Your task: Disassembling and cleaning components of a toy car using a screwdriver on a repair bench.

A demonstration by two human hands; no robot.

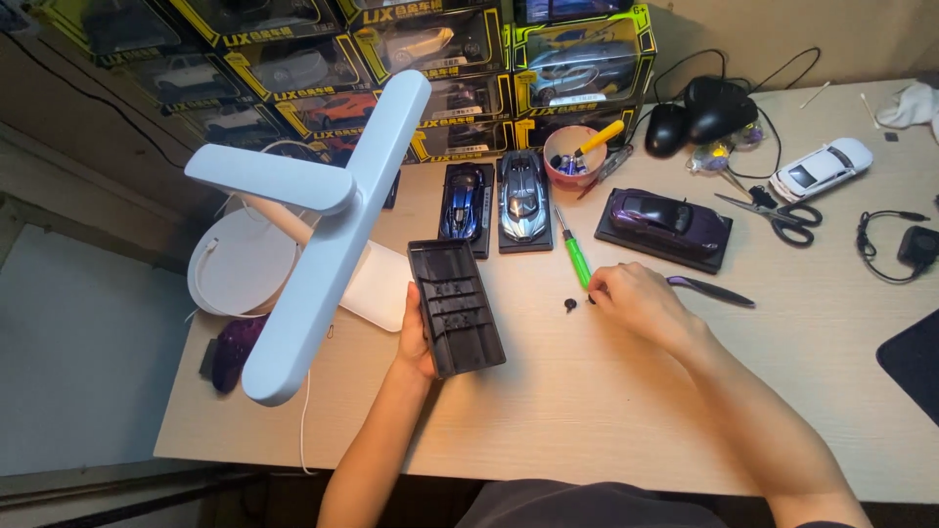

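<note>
Black plastic base (456,307), ribbed and rectangular, is held tilted above the near-left part of the wooden table (548,411). The left hand (416,337) grips it from the left side, fingers curled behind it and thumb along its edge, so the hand is closed around the piece. Left of it stands a white desk lamp (323,225) with a round foot. To the right, a small dark screw (570,305) lies on the table just beside the right hand (641,303), whose fingers are bent down with the tips touching the surface near the screw; whether they pinch anything I cannot tell. A green-handled screwdriver (576,256) lies just beyond that hand. Farther back sit a blue model car (463,203), a grey model car (524,198) and a purple model car (667,217) on black stands, with scissors (778,215) and a white model car (820,168) further right. Stacked boxed model cars (411,59) line the far wall.
</note>
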